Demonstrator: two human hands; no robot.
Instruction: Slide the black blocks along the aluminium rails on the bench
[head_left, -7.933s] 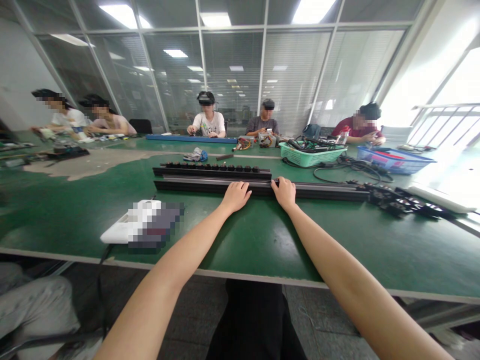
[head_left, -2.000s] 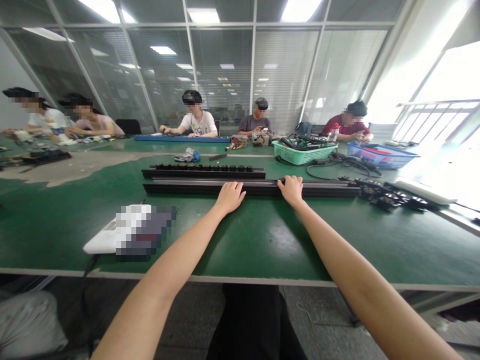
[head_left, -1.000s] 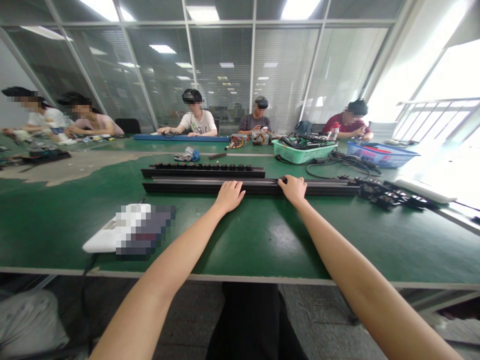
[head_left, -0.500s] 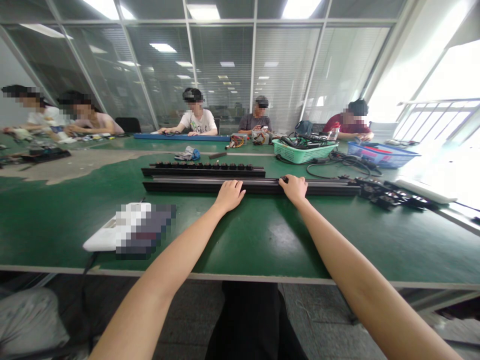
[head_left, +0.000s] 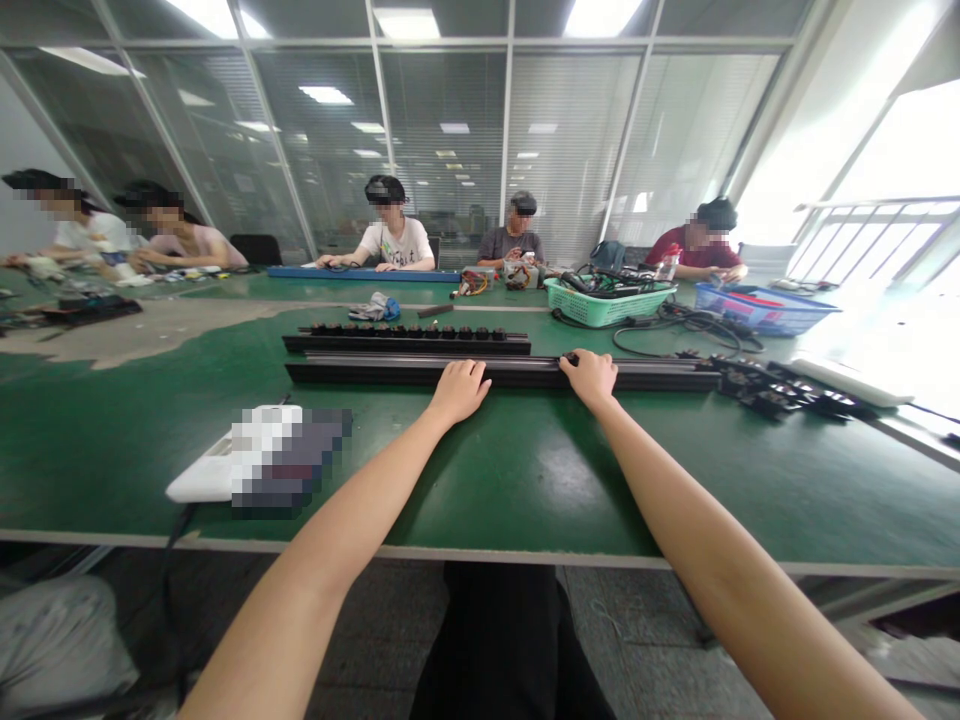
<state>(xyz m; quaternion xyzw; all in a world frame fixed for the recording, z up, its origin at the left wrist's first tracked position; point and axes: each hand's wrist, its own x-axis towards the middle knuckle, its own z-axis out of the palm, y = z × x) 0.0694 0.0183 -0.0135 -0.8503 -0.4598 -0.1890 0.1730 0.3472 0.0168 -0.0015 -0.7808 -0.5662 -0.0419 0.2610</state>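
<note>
Resting across the black rail (head_left: 360, 374): left hand (head_left: 459, 391) and right hand (head_left: 590, 379), fingers draped over, grip seemingly loose, hard to tell.

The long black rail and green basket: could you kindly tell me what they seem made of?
The black rail looks like matte black aluminium extrusion, probably, given its straight grooved profile. The green basket looks like moulded plastic, given its even lattice of holes.
</note>
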